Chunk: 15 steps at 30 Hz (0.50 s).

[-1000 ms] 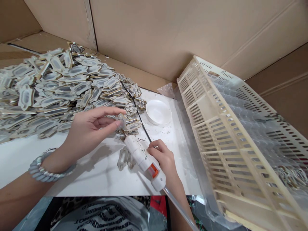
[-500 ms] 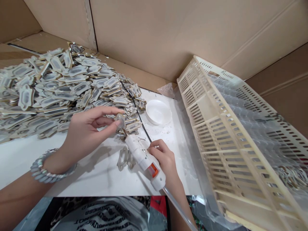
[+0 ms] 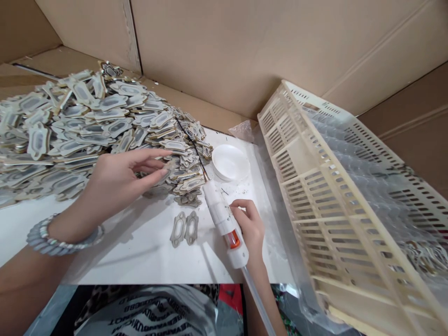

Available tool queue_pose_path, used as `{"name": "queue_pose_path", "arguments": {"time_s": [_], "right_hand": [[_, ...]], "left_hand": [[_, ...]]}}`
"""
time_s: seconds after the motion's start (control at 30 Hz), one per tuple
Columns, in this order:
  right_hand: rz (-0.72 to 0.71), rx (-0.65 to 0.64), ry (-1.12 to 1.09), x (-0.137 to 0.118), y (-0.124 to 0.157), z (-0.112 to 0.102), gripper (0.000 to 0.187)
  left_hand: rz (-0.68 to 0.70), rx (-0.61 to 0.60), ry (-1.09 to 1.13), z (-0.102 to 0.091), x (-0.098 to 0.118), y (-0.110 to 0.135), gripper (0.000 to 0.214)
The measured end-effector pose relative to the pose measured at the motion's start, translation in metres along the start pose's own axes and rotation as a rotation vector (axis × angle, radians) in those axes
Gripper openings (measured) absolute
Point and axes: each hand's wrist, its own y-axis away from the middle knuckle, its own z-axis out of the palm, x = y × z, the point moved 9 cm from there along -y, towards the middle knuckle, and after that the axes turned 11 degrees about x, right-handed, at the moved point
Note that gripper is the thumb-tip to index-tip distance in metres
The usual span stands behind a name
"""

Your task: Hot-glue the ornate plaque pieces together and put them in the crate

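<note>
My right hand [image 3: 250,226] is wrapped round a white hot glue gun [image 3: 220,210] with an orange part; a clear glue stick [image 3: 258,298] runs out of its back. The gun's metal nozzle points away from me, apart from the left hand. Between thumb and fingers, my left hand [image 3: 122,179] pinches a small grey frame-shaped piece [image 3: 169,166], partly hidden by the fingers. Two flat frame-shaped pieces [image 3: 191,228] lie side by side on the white table [image 3: 140,259] below the hands. A large heap of similar pieces [image 3: 101,123] fills the left side behind my left hand.
A white bowl [image 3: 231,162] stands beyond the gun. On the right, a cream slatted plastic crate [image 3: 297,158] lined with clear plastic holds more pieces at its near end. Cardboard walls [image 3: 210,56] enclose the back. Scraps of plastic [image 3: 243,130] lie near the bowl.
The glue gun has swung right and its nozzle has left the piece in my left hand. My left hand has drawn slightly left with the piece. The two pieces on the table are now uncovered.
</note>
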Motion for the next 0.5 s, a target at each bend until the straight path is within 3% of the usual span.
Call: {"name": "queue_pose_path", "arguments": {"time_s": [0.23, 0.5], "right_hand": [[0.020, 0.012, -0.020, 0.001, -0.001, -0.001, 0.016], [-0.032, 0.040, 0.003, -0.003, -0.002, -0.004, 0.019]], "left_hand": [[0.053, -0.207, -0.139, 0.013, -0.014, -0.006, 0.025], [0.191, -0.134, -0.256, 0.003, 0.009, -0.002, 0.032]]}}
